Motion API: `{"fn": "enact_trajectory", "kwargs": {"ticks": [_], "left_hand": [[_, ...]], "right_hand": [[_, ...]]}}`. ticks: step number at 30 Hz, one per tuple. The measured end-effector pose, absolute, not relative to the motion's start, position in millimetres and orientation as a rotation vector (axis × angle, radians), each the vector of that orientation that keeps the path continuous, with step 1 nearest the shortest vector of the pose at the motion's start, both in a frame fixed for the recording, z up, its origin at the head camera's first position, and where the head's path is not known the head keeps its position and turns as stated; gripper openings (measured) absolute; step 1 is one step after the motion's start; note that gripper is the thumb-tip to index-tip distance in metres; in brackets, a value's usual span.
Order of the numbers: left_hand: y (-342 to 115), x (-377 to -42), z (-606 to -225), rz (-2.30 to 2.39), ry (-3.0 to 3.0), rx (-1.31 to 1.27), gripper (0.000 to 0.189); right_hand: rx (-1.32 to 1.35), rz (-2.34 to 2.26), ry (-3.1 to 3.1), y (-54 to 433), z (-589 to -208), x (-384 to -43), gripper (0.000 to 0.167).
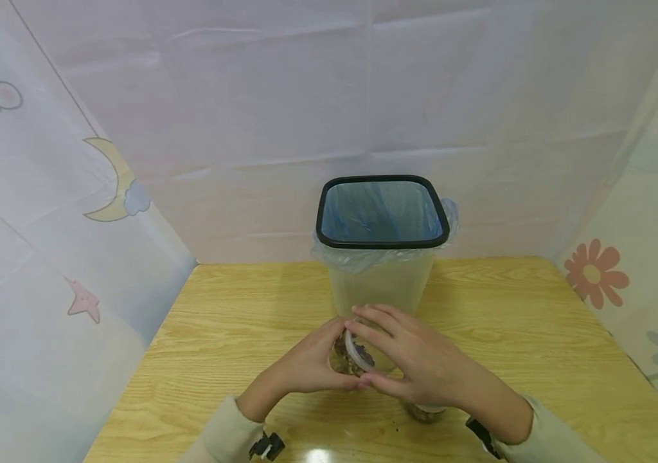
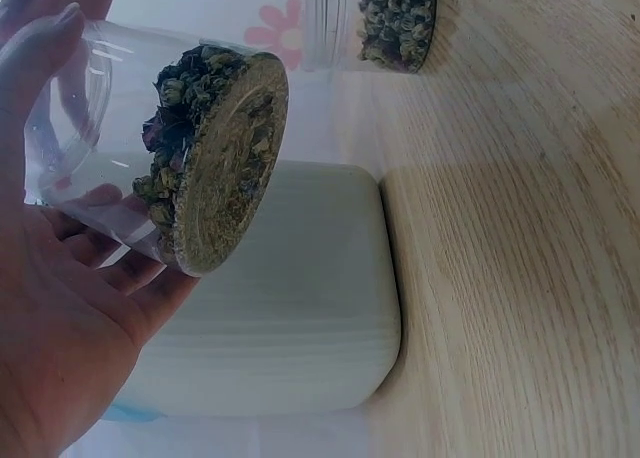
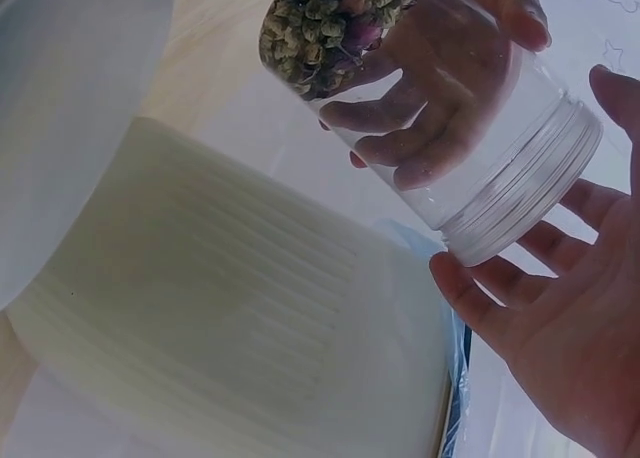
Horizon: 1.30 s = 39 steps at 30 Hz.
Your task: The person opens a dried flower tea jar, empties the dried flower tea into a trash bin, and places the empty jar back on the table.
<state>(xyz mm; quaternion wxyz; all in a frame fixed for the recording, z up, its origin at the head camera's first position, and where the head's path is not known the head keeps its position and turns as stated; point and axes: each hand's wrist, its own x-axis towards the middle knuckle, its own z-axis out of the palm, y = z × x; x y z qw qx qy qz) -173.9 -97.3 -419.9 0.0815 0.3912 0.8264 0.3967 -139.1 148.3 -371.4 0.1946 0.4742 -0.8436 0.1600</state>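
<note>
A clear round jar [image 1: 347, 361] partly filled with dried flower buds is held above the table, tilted. My left hand [image 1: 313, 361] grips its body, fingers round one side; the buds [image 2: 172, 128] lie toward its base in the left wrist view. At the other end, my right hand [image 1: 416, 354] holds the clear screw lid [image 3: 535, 188] by its edge, fingertips and thumb spread round it. In the head view, the two hands meet at their fingertips and thumbs. A second jar [image 2: 395, 23] of dried buds stands on the table, mostly hidden under my right hand in the head view.
A pale bin [image 1: 381, 283] with a black rim and bluish liner bag stands behind the hands, near the table's back edge. The wood-grain table [image 1: 236, 308] is bounded by printed cloth walls. A large translucent white round surface [image 3: 75, 108] fills the right wrist view's upper left.
</note>
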Motion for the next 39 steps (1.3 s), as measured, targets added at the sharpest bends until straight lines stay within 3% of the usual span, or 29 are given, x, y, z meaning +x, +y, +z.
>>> {"fn": "enact_trajectory", "kwargs": {"ticks": [9,21,39], "left_hand": [[-98,-175,-417,1.196,2.516,1.221,0.085],[-88,-170,-415,1.165,2.788,1.07,0.092],[-75,-166,-418,1.069,3.021,1.023,0.09]], "right_hand": [[1.25,0.487,-2.337,147,-370,-141,0.072],[1.097,0.51,-2.337,145,-371,-143,0.069],[0.934,0.552,-2.354,142,-376,-144,0.071]]}}
